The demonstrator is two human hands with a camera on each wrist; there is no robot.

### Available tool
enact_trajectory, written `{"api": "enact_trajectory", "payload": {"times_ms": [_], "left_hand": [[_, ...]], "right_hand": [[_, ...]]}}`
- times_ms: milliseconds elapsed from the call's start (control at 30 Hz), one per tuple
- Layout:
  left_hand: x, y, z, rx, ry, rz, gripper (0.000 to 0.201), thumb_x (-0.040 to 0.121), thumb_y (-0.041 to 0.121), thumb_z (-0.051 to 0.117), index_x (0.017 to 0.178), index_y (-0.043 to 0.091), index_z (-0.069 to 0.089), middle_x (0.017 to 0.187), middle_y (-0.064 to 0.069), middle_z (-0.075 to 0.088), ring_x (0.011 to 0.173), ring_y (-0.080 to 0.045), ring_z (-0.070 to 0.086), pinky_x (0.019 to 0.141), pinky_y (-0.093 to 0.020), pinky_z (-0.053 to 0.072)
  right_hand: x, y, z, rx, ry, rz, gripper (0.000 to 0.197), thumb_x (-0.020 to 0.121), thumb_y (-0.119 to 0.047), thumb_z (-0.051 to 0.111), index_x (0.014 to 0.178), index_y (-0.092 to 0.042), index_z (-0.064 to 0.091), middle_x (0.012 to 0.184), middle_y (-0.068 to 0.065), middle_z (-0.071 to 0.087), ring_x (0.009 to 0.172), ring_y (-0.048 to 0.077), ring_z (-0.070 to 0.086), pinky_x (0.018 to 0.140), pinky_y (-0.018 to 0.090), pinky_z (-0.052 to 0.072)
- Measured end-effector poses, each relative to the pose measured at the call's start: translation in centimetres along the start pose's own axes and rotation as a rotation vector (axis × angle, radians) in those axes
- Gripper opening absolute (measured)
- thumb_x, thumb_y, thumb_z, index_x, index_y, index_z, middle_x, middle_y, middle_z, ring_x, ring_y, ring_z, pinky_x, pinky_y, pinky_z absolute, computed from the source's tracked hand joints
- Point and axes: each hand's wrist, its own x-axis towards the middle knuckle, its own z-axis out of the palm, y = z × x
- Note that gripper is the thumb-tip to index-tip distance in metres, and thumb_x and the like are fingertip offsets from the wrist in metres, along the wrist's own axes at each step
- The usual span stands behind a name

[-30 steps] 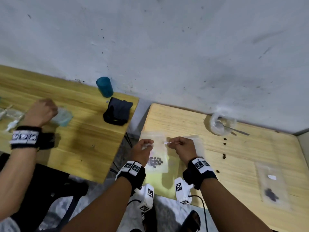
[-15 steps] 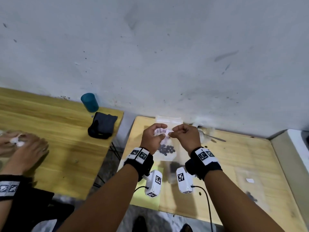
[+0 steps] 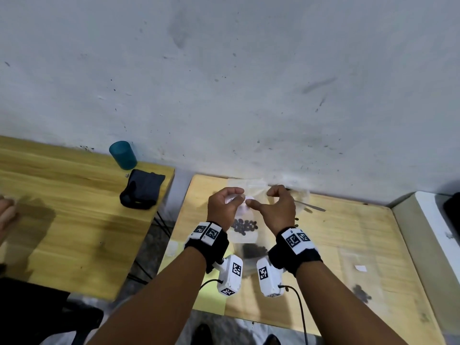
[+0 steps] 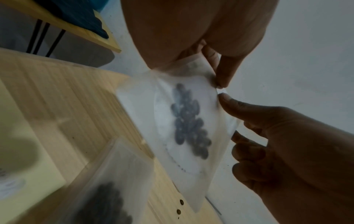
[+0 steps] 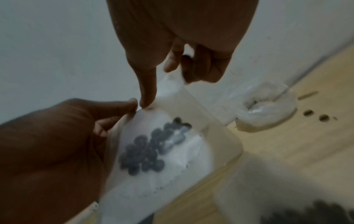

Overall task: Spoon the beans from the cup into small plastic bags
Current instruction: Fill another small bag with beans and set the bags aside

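Observation:
A small clear plastic bag (image 3: 245, 236) hangs above the wooden table (image 3: 348, 227), with dark beans (image 3: 245, 225) pooled at its bottom. My left hand (image 3: 236, 197) and right hand (image 3: 260, 198) pinch its top edge side by side. The left wrist view shows the bag (image 4: 193, 160), its beans (image 4: 188, 121), the left hand (image 4: 216, 72) and the right hand (image 4: 229, 106). The right wrist view shows the bag (image 5: 168, 178), beans (image 5: 151, 148), the right hand (image 5: 164, 84) and the left hand (image 5: 118, 115). The clear cup (image 5: 268, 112), with a spoon (image 3: 311, 207) in it, stands by the wall.
A second bag of beans (image 3: 251, 252) lies under the held one, and a third (image 3: 358, 282) lies to the right. Loose beans (image 5: 308, 112) lie near the cup. The left table holds a teal cup (image 3: 123, 155) and a black pouch (image 3: 142, 192). Another person's hand (image 3: 6, 215) shows at the left edge.
Both hands have lifted the bag of beans off the table and hold it upright in the air by its top edge. The head view has tilted up toward the wall.

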Motion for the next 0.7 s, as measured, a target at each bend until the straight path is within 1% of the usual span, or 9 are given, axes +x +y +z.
{"api": "enact_trajectory", "payload": {"times_ms": [100,200,233,300,367,467,533,600,700], "left_hand": [[0.0,-0.1,0.1,0.058,0.0,0.022,0.01,0.083,0.006,0.068,0.089,0.014,0.071,0.09,0.004,0.07,0.089,-0.011,0.065,0.081,-0.017,0.047],[-0.2,-0.3,0.3,0.076,-0.015,0.004,0.012,0.082,0.005,0.069,0.091,0.014,0.07,0.094,0.001,0.071,0.091,-0.012,0.065,0.079,-0.016,0.049],[-0.2,-0.4,0.3,0.069,-0.025,-0.008,0.014,0.081,0.005,0.07,0.092,0.014,0.07,0.096,0.0,0.072,0.093,-0.013,0.066,0.08,-0.018,0.05],[-0.2,-0.6,0.2,0.048,-0.037,-0.03,0.018,0.078,0.002,0.072,0.093,0.014,0.071,0.099,-0.002,0.072,0.097,-0.017,0.067,0.084,-0.025,0.054],[-0.2,-0.8,0.1,0.06,-0.042,-0.04,0.02,0.077,0.002,0.073,0.093,0.014,0.072,0.099,-0.003,0.073,0.097,-0.02,0.067,0.088,-0.031,0.055],[-0.2,-1.0,0.2,0.082,-0.049,-0.034,0.02,0.076,0.004,0.074,0.091,0.017,0.073,0.098,-0.001,0.073,0.098,-0.021,0.067,0.092,-0.037,0.054],[-0.3,-1.2,0.5,0.076,-0.055,-0.052,0.021,0.074,0.006,0.075,0.091,0.02,0.073,0.099,0.001,0.073,0.1,-0.021,0.066,0.095,-0.041,0.052],[-0.3,-1.5,0.8,0.084,-0.072,-0.054,0.023,0.073,0.007,0.075,0.09,0.022,0.073,0.099,0.002,0.073,0.1,-0.021,0.067,0.095,-0.044,0.052],[-0.3,-1.7,1.6,0.075,-0.067,-0.072,0.025,0.074,0.005,0.074,0.09,0.024,0.073,0.098,0.002,0.073,0.098,-0.021,0.068,0.094,-0.043,0.053]], "right_hand": [[0.2,0.7,0.1,0.114,-0.045,-0.003,0.035,0.065,-0.022,0.088,0.073,-0.019,0.054,0.076,-0.007,0.059,0.075,0.013,0.056,0.074,0.031,0.046],[0.3,1.0,0.1,0.108,-0.027,-0.015,0.034,0.067,-0.017,0.087,0.071,-0.021,0.054,0.073,-0.009,0.058,0.073,0.013,0.056,0.073,0.032,0.047],[0.3,1.1,0.0,0.114,-0.033,-0.016,0.034,0.067,-0.017,0.087,0.071,-0.021,0.054,0.074,-0.009,0.059,0.074,0.013,0.057,0.073,0.031,0.047],[0.4,1.2,-0.2,0.136,-0.083,-0.01,0.034,0.066,-0.014,0.087,0.073,-0.021,0.055,0.077,-0.007,0.06,0.076,0.013,0.058,0.073,0.03,0.048],[0.4,1.4,-0.4,0.143,-0.131,-0.008,0.034,0.066,-0.01,0.087,0.074,-0.019,0.056,0.078,-0.006,0.06,0.076,0.013,0.059,0.071,0.028,0.048],[0.5,1.7,-0.6,0.11,-0.122,-0.021,0.034,0.066,-0.01,0.087,0.072,-0.02,0.054,0.077,-0.007,0.059,0.074,0.013,0.058,0.072,0.031,0.048],[0.5,1.8,-0.8,0.094,-0.105,-0.019,0.034,0.066,-0.012,0.087,0.071,-0.021,0.054,0.077,-0.007,0.059,0.076,0.015,0.059,0.072,0.031,0.048],[0.5,2.0,-1.1,0.108,-0.099,-0.015,0.034,0.066,-0.012,0.087,0.072,-0.021,0.055,0.078,-0.007,0.06,0.078,0.015,0.059,0.073,0.03,0.047],[0.1,2.8,-2.1,0.112,-0.093,-0.023,0.029,0.069,-0.017,0.086,0.076,-0.019,0.058,0.084,-0.007,0.062,0.085,0.008,0.059,0.074,0.026,0.046]]}}
